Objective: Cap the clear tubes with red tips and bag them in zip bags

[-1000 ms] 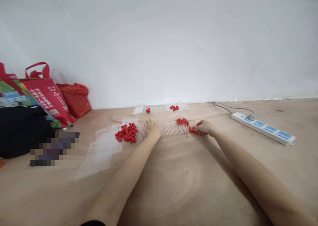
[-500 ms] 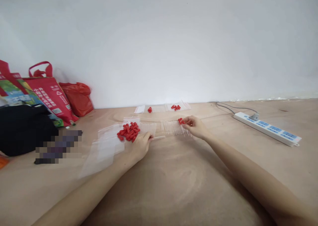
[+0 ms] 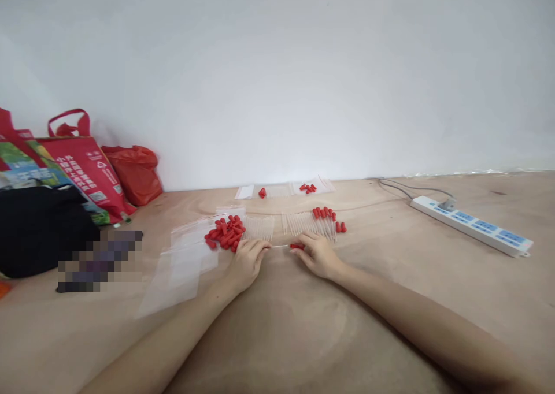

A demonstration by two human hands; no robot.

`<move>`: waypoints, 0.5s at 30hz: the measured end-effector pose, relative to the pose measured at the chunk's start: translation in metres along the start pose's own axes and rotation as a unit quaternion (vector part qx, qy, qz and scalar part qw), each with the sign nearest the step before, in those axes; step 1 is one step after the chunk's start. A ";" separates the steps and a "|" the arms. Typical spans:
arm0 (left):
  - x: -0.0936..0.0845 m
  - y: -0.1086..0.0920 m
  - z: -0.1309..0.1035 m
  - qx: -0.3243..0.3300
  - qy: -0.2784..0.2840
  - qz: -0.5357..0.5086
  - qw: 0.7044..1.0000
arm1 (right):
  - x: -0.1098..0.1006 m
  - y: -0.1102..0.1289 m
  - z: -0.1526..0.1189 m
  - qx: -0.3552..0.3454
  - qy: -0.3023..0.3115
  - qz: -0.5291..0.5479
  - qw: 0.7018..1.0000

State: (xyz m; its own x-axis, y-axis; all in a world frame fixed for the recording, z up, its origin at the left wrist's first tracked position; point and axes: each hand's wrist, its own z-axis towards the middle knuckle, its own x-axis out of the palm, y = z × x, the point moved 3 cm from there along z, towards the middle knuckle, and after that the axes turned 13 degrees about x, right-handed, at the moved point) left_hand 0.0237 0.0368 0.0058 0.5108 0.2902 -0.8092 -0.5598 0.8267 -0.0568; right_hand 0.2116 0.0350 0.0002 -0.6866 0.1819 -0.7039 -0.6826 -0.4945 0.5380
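Note:
My left hand pinches one end of a thin clear tube, which points right. Between the fingers of my right hand is a red rubber bulb, at or very near the tube's free end; I cannot tell whether the tube sits inside it. Behind my left hand lies a heap of red rubber bulbs beside a row of clear tubes. Beyond my right hand is another row of tubes, with several bulbs at its right part and two bulbs just right of it.
Clear plastic bags lie to the left. Near the wall are more tubes and small groups of bulbs. A white power strip with a plugged-in cable is on the right. Red bags and a black cloth item stand far left.
My right hand has come from the right end of the tube row toward my left hand, bringing a red rubber bulb to the tube. My left hand stays nearly in place, still holding the tube.

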 end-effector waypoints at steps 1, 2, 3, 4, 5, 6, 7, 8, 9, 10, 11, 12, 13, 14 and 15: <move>0.000 0.000 0.000 0.003 0.002 0.001 1.000 | 0.000 0.001 0.000 -0.002 0.002 -0.003 1.000; 0.000 0.000 0.000 0.005 0.004 0.001 1.000 | 0.000 0.002 -0.001 -0.004 0.004 -0.005 1.000; 0.001 0.000 0.000 0.008 0.007 0.001 1.000 | 0.001 0.003 -0.001 -0.007 0.006 -0.006 1.000; 0.001 -0.001 0.000 0.010 0.011 0.001 1.000 | 0.001 0.004 -0.001 -0.009 0.006 -0.006 1.000; 0.001 -0.001 0.000 0.011 0.013 0.003 1.000 | 0.001 0.004 -0.001 -0.010 0.005 -0.006 1.000; 0.001 -0.001 0.000 0.013 0.016 0.005 1.000 | 0.001 0.005 -0.001 -0.010 0.003 -0.002 1.000; 0.001 -0.002 -0.001 0.016 0.018 0.007 1.000 | 0.001 0.005 -0.001 -0.009 0.003 0.006 1.000; 0.001 -0.003 -0.001 0.020 0.020 0.010 1.000 | 0.001 0.005 -0.001 -0.007 0.004 0.020 1.000; 0.001 -0.004 -0.001 0.024 0.023 0.010 0.999 | 0.001 0.005 -0.001 -0.005 0.005 0.038 0.999; 0.001 -0.006 -0.001 0.027 0.026 0.010 0.999 | 0.001 0.004 -0.001 -0.002 0.008 0.058 0.998; 0.001 -0.007 0.000 0.028 0.026 0.010 0.999 | 0.001 0.004 -0.001 0.000 0.010 0.079 0.997; 0.001 -0.008 0.000 0.028 0.023 0.010 0.999 | 0.001 0.004 -0.001 0.001 0.013 0.095 0.995; 0.001 -0.009 0.000 0.026 0.019 0.011 0.999 | 0.001 0.004 -0.001 0.003 0.016 0.107 0.994; 0.001 -0.009 0.001 0.024 0.015 0.013 1.000 | 0.001 0.004 -0.001 0.003 0.020 0.115 0.993; 0.001 -0.009 0.001 0.024 0.012 0.015 1.000 | 0.001 0.004 -0.002 0.003 0.026 0.121 0.992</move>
State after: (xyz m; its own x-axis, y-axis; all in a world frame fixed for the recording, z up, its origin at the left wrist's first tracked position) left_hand 0.0297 0.0299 0.0063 0.4783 0.3043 -0.8238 -0.5424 0.8401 -0.0046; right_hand 0.2085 0.0319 0.0008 -0.8165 0.0153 -0.5771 -0.5016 -0.5139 0.6960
